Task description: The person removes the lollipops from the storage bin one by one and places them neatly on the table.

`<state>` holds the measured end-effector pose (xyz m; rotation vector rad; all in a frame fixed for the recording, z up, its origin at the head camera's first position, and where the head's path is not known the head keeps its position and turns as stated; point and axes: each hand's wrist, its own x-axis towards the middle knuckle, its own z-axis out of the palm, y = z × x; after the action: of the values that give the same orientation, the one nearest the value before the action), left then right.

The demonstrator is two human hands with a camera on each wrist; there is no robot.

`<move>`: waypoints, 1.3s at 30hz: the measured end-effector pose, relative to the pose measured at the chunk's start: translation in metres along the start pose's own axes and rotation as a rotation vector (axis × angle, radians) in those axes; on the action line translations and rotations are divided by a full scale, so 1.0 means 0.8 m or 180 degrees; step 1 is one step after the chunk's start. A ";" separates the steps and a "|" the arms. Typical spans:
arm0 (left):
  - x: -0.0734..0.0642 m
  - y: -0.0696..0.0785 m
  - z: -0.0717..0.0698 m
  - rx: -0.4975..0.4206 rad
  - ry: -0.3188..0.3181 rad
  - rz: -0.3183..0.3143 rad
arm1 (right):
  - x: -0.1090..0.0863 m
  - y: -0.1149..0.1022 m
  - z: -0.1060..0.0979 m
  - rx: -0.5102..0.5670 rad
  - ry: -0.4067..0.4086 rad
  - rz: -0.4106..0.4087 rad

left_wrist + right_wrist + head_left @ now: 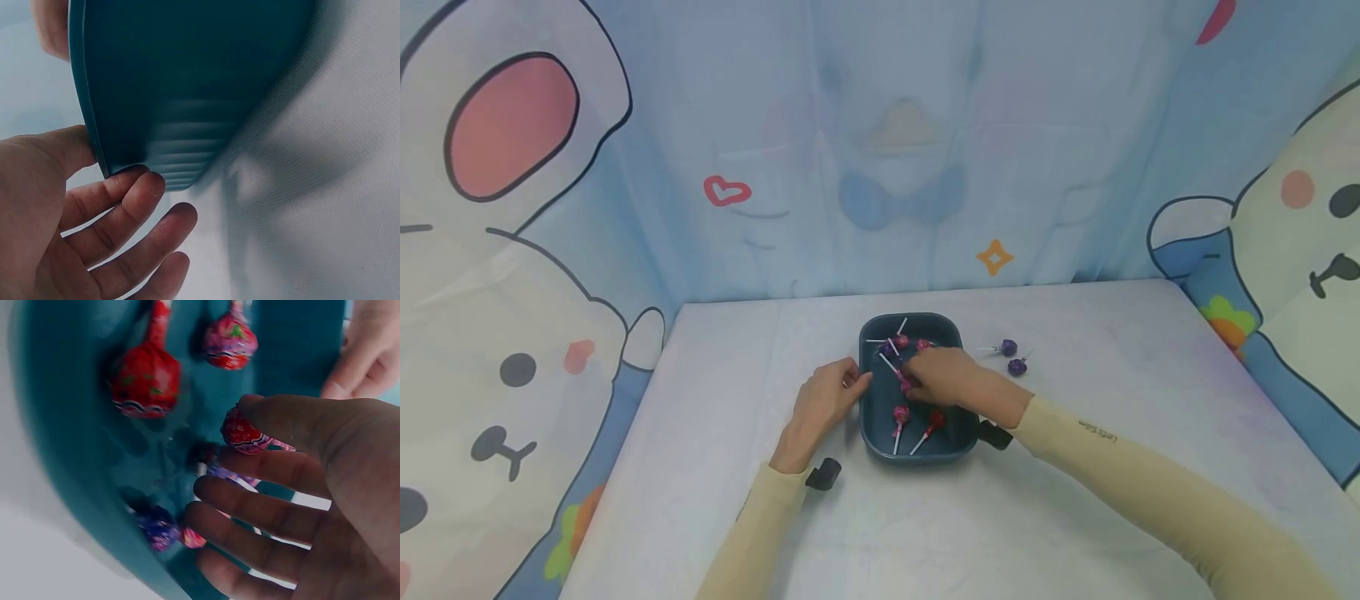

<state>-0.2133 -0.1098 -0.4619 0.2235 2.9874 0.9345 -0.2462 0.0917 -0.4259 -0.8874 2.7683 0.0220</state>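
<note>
A dark teal tray with several wrapped lollipops stands on the table. My left hand pinches its left rim between thumb and index finger, the other fingers loosely bent outside the wall. Inside the tray, my right hand pinches a red-and-pink lollipop by its head, between thumb and index finger. Toward the near end lie a pink lollipop and a red lollipop. More lollipops, pink and purple, lie at the far end, partly hidden by the right hand.
Two purple lollipops, one farther back and one nearer, lie on the white tablecloth right of the tray. A cartoon-printed curtain hangs behind the table and at both sides.
</note>
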 end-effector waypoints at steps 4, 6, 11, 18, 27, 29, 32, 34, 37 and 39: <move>-0.001 -0.001 0.001 -0.0015 0.0031 0.0008 | -0.007 0.004 -0.011 0.0059 0.0061 0.0026; -0.001 -0.001 0.001 -0.0018 0.0041 0.0020 | -0.010 0.007 -0.015 0.0081 0.0073 0.0074; 0.000 -0.001 0.002 -0.0017 0.0042 0.0010 | -0.021 0.020 -0.020 0.0092 0.0169 0.0113; 0.000 0.001 0.001 -0.0011 0.0011 -0.0038 | -0.035 0.040 -0.022 0.0191 0.0338 0.0046; 0.000 0.001 0.002 -0.0010 0.0008 -0.0043 | -0.045 0.054 -0.031 0.0241 0.0520 0.0146; -0.001 0.002 0.002 -0.0028 0.0003 -0.0047 | -0.048 0.060 -0.034 0.0280 0.0522 0.0212; -0.001 0.002 0.002 -0.0032 -0.0002 -0.0060 | -0.053 0.070 -0.036 0.0322 0.0548 0.0308; -0.001 0.003 0.001 -0.0032 -0.0014 -0.0077 | -0.056 0.078 -0.037 0.0353 0.0566 0.0356; -0.001 0.003 0.001 -0.0013 -0.0028 -0.0095 | -0.060 0.090 -0.038 0.0384 0.0590 0.0416; -0.001 0.004 0.001 -0.0012 -0.0038 -0.0106 | -0.062 0.099 -0.038 0.0403 0.0600 0.0458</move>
<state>-0.2120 -0.1070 -0.4609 0.1783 2.9686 0.9323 -0.2590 0.1820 -0.3899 -0.6900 2.9628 -0.2211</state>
